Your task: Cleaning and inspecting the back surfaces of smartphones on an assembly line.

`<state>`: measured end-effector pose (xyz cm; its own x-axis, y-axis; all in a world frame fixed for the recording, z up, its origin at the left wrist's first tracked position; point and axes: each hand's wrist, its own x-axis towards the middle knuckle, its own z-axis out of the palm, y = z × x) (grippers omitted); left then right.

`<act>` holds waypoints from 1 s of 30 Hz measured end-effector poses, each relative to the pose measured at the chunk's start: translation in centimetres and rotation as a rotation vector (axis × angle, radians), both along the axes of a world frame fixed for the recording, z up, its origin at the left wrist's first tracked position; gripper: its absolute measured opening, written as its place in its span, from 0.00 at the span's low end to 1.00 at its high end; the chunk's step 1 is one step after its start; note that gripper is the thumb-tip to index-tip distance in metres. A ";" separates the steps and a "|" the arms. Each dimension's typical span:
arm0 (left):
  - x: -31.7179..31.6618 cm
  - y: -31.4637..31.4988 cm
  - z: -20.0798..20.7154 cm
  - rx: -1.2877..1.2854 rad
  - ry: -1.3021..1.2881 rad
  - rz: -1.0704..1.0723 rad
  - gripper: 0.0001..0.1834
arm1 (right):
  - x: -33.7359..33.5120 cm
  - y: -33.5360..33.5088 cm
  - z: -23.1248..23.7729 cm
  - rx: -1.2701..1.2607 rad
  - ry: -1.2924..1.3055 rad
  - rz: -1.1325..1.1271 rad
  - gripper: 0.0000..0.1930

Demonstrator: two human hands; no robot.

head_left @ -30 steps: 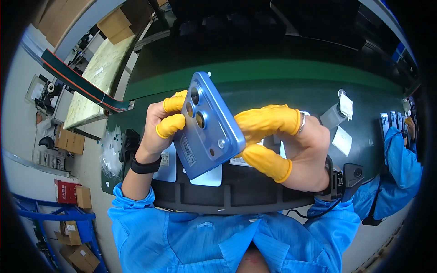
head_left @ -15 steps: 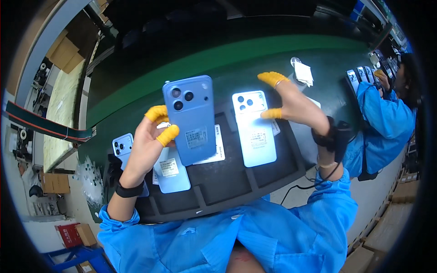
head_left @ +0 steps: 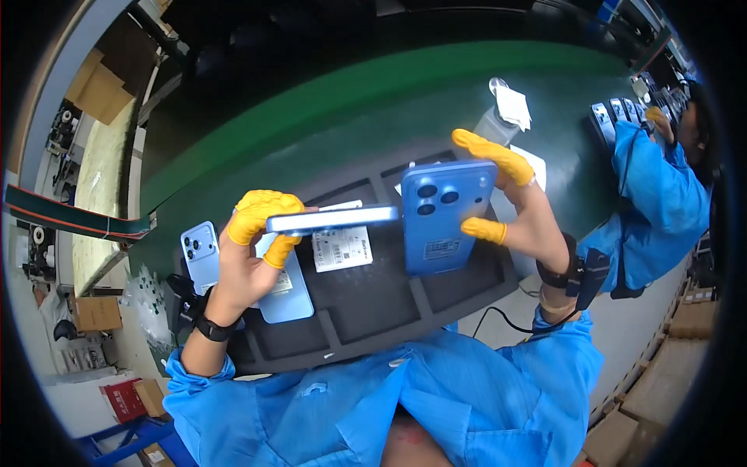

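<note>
My left hand (head_left: 247, 265), in yellow finger cots, grips a blue smartphone (head_left: 334, 220) turned edge-on, so its faces are mostly hidden. My right hand (head_left: 533, 214), also in yellow cots, holds another blue smartphone (head_left: 443, 222) by its right side, the thumb at the back. That phone stands tilted up, showing three lenses and a small label. Below my left hand, a light blue phone (head_left: 289, 305) lies in a black compartment tray (head_left: 373, 315), partly covered by the hand. A white printed label card (head_left: 342, 251) rests in the tray behind it.
At the left end of the tray lies another light blue phone (head_left: 200, 257). A clear bottle (head_left: 493, 128) with a white cloth (head_left: 513, 107) stands on the green table (head_left: 342, 140). On the right a co-worker's blue sleeve (head_left: 661, 187) is near several upright phones (head_left: 603, 123).
My left hand has tipped its phone from back-facing to edge-on. My right hand has closed on the phone at the tray's right and raised it tilted.
</note>
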<state>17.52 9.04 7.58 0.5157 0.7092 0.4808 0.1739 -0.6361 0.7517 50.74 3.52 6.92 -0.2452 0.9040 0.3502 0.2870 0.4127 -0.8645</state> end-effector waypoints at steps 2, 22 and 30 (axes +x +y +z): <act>-0.5 0.5 -0.3 0.076 0.094 -0.092 0.13 | 0.0 -0.9 0.2 0.108 -0.037 0.036 0.36; 4.6 0.3 2.6 -0.439 0.333 0.278 0.23 | -3.5 2.0 1.1 -0.136 -0.301 -0.342 0.40; 5.9 1.7 2.2 -0.178 0.467 0.120 0.40 | -4.2 3.8 1.3 -0.219 -0.290 -0.185 0.34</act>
